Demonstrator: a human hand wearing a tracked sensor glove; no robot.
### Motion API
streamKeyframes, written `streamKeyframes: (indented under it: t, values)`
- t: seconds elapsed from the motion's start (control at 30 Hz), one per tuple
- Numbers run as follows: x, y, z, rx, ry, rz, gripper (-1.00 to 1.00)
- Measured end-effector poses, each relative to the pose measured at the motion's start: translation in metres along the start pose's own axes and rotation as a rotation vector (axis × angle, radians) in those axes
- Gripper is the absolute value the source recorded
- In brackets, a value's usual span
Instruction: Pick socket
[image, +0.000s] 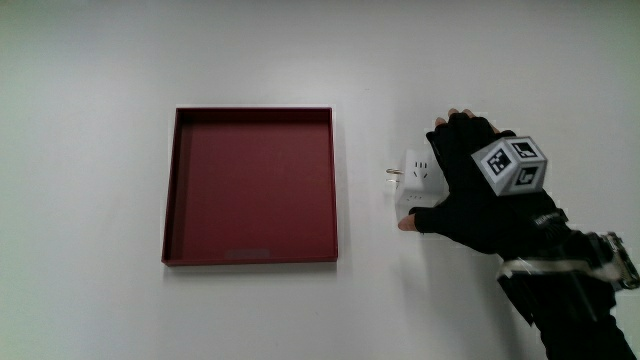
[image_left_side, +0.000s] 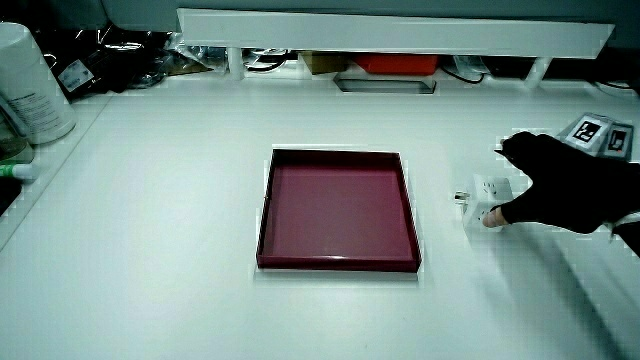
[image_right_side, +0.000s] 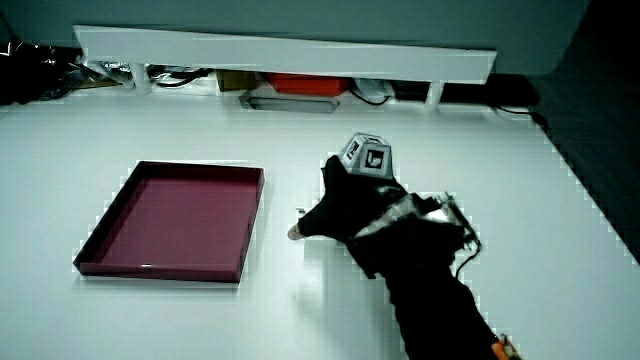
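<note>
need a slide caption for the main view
Gloved hand closes on white socket beside an empty red tray.

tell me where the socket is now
In the main view the white socket sits on the table beside the red tray, under the fingers of the hand closing around it.

From straight above we look closely down on the red tray (image: 250, 185) and the bare table beside it, while both side views face forward and downward across that same tray (image_left_side: 340, 208) (image_right_side: 172, 218) toward the low white partition (image_left_side: 395, 30) (image_right_side: 285, 50).
</note>
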Motion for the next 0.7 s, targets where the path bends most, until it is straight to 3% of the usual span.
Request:
streamKeyframes:
  t: [0.1, 0.2, 0.3, 0.43, 0.57, 0.7]
  values:
    - [0.005, 0.007, 0.001, 0.013, -0.001, -0.004, 0.0]
    - [0.018, 0.021, -0.009, 0.032, -0.022, -0.006, 0.0]
    - [0.023, 0.041, -0.01, 0.005, 0.014, -0.026, 0.0]
    - [0.029, 0.069, -0.015, -0.054, 0.017, -0.062, 0.0]
    - [0.043, 0.099, -0.031, -0.126, -0.006, -0.101, 0.0]
    - [0.041, 0.124, -0.031, -0.181, 0.038, -0.126, 0.0]
